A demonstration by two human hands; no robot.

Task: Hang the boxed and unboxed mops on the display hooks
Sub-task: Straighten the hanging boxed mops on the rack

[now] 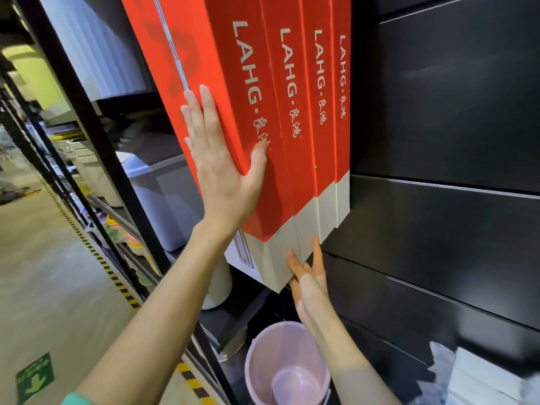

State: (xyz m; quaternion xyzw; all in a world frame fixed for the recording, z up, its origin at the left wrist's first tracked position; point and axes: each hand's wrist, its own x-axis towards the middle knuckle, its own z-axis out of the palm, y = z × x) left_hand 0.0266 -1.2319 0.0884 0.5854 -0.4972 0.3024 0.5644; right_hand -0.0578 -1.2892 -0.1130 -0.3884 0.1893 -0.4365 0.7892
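At the far left a grey shop floor (43, 273) runs away from the camera, edged with a yellow-and-black hazard stripe (117, 283), and a green arrow sticker (35, 377) lies on it near the bottom corner. Beside the stripe stands a black shelving upright (84, 112), and behind it a grey plastic bin (163, 197) sits on a lower shelf among blurred goods too small to make out. Next comes the left hand (217, 171), reached up with its fingers straight and spread flat against the broad left face of the nearest red mop box (228, 92), the thumb wrapped round the box's front edge onto the narrow side printed LAHG. That box hangs tilted, its white lower end (273, 267) swung toward the camera, and it lies against the row of three more red mop boxes (315, 112), which hang side by side, each with the same white lettering and a white bottom section. Under the nearest box the right hand (309, 279) is raised with its fingers straight and loosely spread, the fingertips (316, 244) touching the white ends of the first two boxes; it grips nothing. Below it a pale lilac plastic bucket (287, 363) stands open on the floor. To the right the boxes hang against a dark slatted display wall (444, 141), and at the lower right corner lies some blurred white packaging (479, 375).
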